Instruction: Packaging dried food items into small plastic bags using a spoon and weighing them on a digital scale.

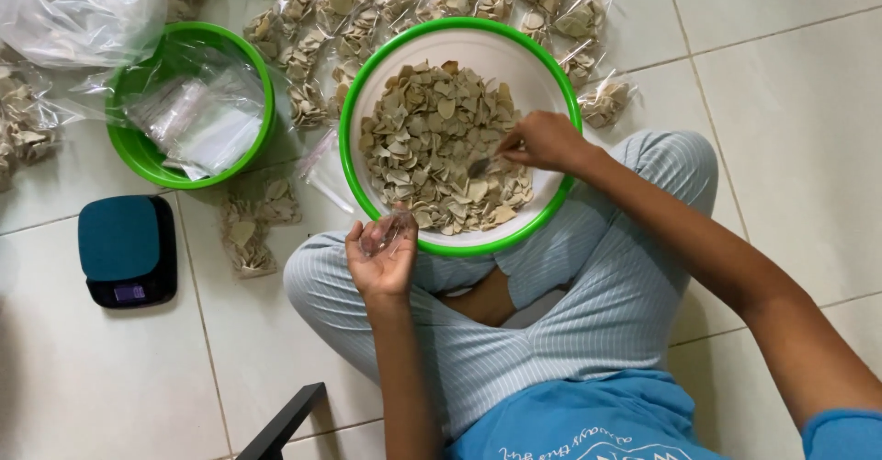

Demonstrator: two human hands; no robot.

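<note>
A white bowl with a green rim (551, 74) sits on the floor in front of my crossed legs, heaped with pale beige chips (432, 138). My right hand (544, 140) reaches into the bowl and is closed on a small metal spoon (480, 165) whose tip lies among the chips. My left hand (381, 256) is at the bowl's near rim, holding a small clear plastic bag (390, 230) by its mouth.
A green bowl (138, 152) with empty clear bags stands at the left. A small teal-topped scale (126, 249) lies below it. Several filled chip bags (367, 10) spread behind and left of the bowls. A dark bar (285, 423) juts in at the bottom.
</note>
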